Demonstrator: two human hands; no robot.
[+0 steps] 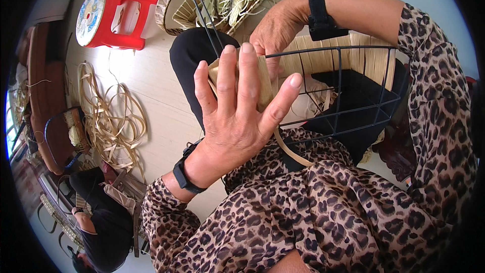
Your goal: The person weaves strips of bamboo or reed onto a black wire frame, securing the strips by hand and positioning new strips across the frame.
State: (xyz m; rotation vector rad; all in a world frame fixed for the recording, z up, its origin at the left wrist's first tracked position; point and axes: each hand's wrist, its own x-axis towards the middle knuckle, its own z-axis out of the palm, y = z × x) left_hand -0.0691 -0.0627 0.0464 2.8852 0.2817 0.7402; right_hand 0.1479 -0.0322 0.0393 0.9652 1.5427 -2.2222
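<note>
Across the lap (298,135), the black wire frame (339,60) risked its tan strip (287,150) slackening, because the left hand (230,121) was spread-fingered over the wrapped end (265,86), while the right hand (280,25), its fingertips partly hidden, had a grip I couldn't tell.

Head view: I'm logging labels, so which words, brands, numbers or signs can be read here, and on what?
No text can be read.
Red plastic stool's seat: coloured print, too small to make out any lettering.
Black wire basket frame: no lettering visible.
Black right-wrist strap: none visible.
</note>
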